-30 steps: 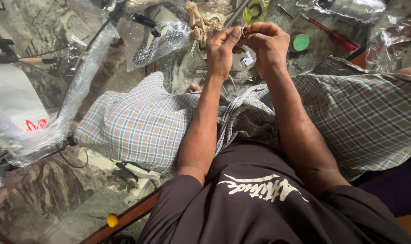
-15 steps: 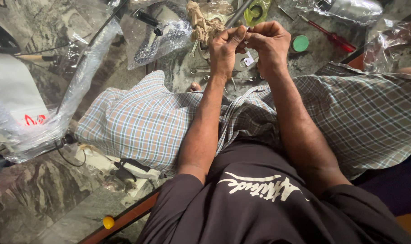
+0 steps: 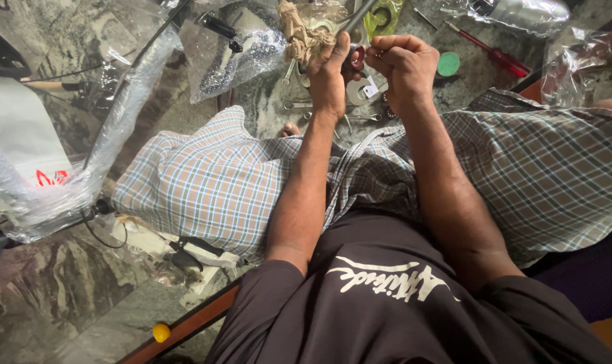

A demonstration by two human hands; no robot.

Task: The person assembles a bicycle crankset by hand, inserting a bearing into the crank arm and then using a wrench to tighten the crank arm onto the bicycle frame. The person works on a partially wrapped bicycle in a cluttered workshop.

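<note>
- A thin metal rod (image 3: 357, 17) runs up toward 1 o'clock from between the two hands, near the top middle of the view; the fingers hide its lower end.
- The left hand (image 3: 329, 71) is curled shut against the rod, its fingers just below a tan knotted rag (image 3: 299, 34) that sits at 11 o'clock from it.
- The right hand (image 3: 403, 64) is bunched into a pinch just beside the left hand, at its 3 o'clock; what the fingertips pinch cannot be made out.
- The two hands are close together, almost touching, above the lap.
- On the stone floor (image 3: 63, 310) under the hands lie small spanners (image 3: 299, 106).
- At 3 o'clock from the right hand lies a round green cap (image 3: 448, 64), and beyond it a red screwdriver (image 3: 488, 50).
- At 9 o'clock from the hands lies a clear plastic bag (image 3: 242, 57) with a black tool in it.
- A checked cloth (image 3: 205, 185) covers both knees.
- Far at 9 o'clock lies a white bag (image 3: 23, 138).
</note>
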